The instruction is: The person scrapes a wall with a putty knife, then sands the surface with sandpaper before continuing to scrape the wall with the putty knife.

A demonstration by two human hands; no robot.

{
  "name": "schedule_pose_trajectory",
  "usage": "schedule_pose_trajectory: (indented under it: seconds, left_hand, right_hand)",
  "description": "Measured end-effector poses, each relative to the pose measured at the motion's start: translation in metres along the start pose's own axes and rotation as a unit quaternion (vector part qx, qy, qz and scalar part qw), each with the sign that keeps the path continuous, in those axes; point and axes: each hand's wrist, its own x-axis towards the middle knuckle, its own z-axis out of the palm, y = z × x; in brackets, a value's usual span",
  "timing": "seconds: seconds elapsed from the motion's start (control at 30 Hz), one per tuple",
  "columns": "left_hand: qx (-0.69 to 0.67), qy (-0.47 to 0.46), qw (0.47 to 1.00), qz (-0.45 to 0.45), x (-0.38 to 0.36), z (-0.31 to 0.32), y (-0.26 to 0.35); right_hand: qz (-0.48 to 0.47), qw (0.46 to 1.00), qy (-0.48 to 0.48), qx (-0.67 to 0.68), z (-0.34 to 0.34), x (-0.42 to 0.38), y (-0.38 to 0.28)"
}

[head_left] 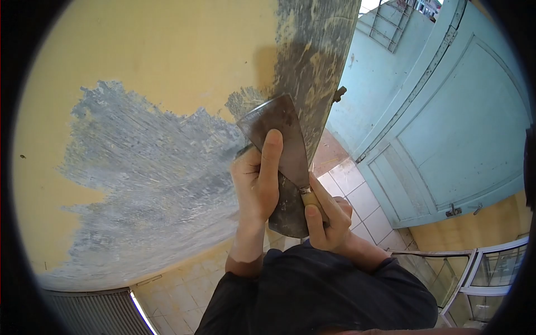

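Two putty knives cross in front of the wall. My right hand (pixel 330 224) is closed around the short pale handle of one putty knife (pixel 282 125), whose wide metal blade points up and left. My left hand (pixel 258 181) is closed too, its thumb resting against that blade. A second putty knife (pixel 289 215) lies behind, its dark blade pointing down between my hands; its handle is mostly hidden in my left fist. Close behind the tools stands a yellow wall (pixel 167 50) with a rough grey scraped patch (pixel 151 151).
A dark, streaked wall edge (pixel 312 61) runs down beside a blue door (pixel 446 134). A small dark fitting (pixel 339 94) sticks out from this edge. Below are floor tiles (pixel 363 201), a glass-paned frame (pixel 474 273) at lower right, and a ribbed dark panel (pixel 95 310) at lower left.
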Motion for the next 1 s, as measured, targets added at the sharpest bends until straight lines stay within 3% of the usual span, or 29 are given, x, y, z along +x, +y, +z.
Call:
schedule_pose_trajectory:
  seconds: [0.37, 0.57, 1.0]
  left_hand:
    - [0.043, 0.001, 0.999, 0.011, -0.002, -0.002, -0.011]
    - [0.020, -0.009, 0.999, -0.028, 0.000, -0.005, 0.005]
    - [0.046, 0.002, 0.999, 0.019, 0.005, -0.002, 0.008]
  right_hand:
    - [-0.033, 0.999, 0.026, 0.010, 0.004, -0.009, 0.015]
    - [-0.013, 0.999, 0.046, 0.021, 0.015, -0.010, 0.004]
    - [-0.018, 1.000, 0.021, 0.007, 0.005, -0.002, 0.009]
